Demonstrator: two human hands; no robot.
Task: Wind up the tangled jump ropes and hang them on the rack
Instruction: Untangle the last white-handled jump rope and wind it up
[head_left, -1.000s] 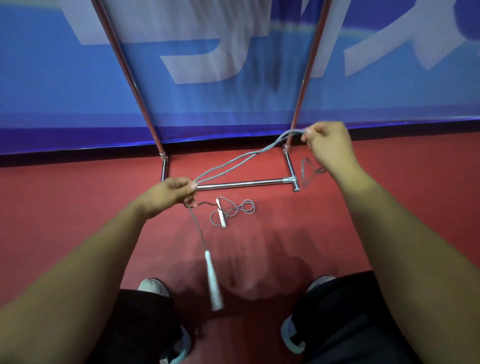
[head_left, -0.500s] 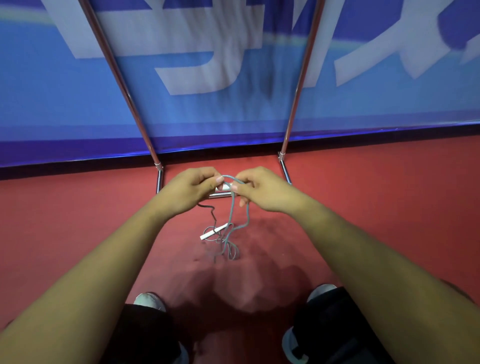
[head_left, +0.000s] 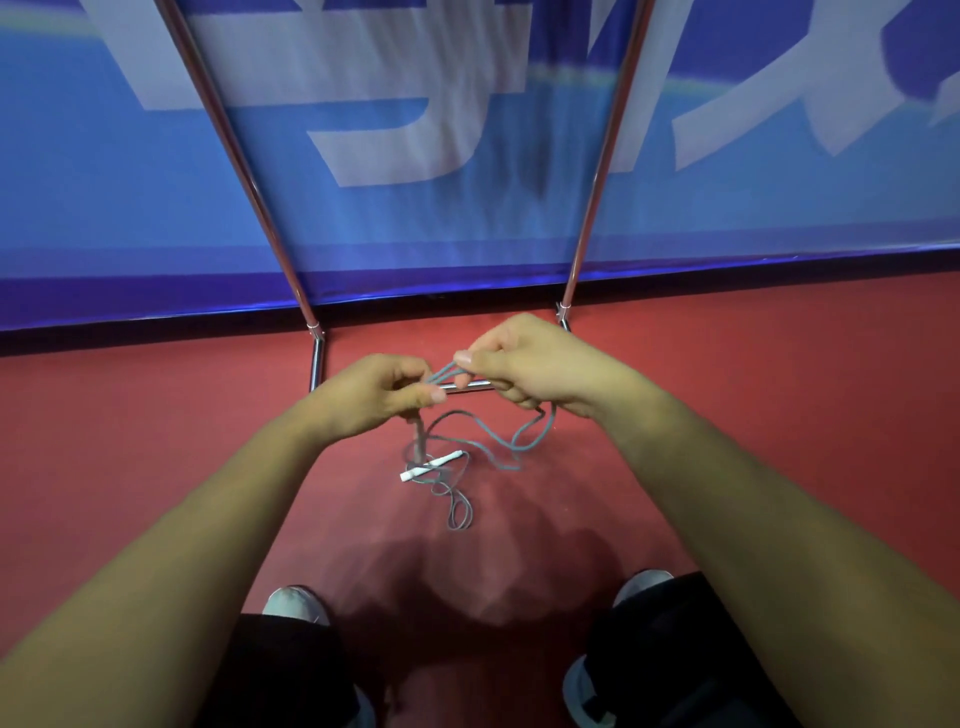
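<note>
A thin grey jump rope (head_left: 511, 441) runs between my two hands, held above the red floor. My left hand (head_left: 374, 397) pinches gathered strands of it, and a blurred length hangs straight down from that hand. My right hand (head_left: 519, 364) pinches the same strands just to the right; a slack loop droops below its wrist. A white handle (head_left: 430, 466) and several loose coils (head_left: 457, 512) lie on the floor under my hands. The chrome rack (head_left: 597, 171) stands just behind, with two slanted uprights and a low crossbar (head_left: 470, 386).
A blue banner with large white lettering (head_left: 395, 104) hangs behind the rack. My two shoes (head_left: 293, 605) and dark trouser legs stand on the red floor (head_left: 753, 395) at the bottom of the view.
One second ago my hands were far apart with the rope stretched between them. They came together, and my right hand has since risen slightly, drawing a new loop out.
</note>
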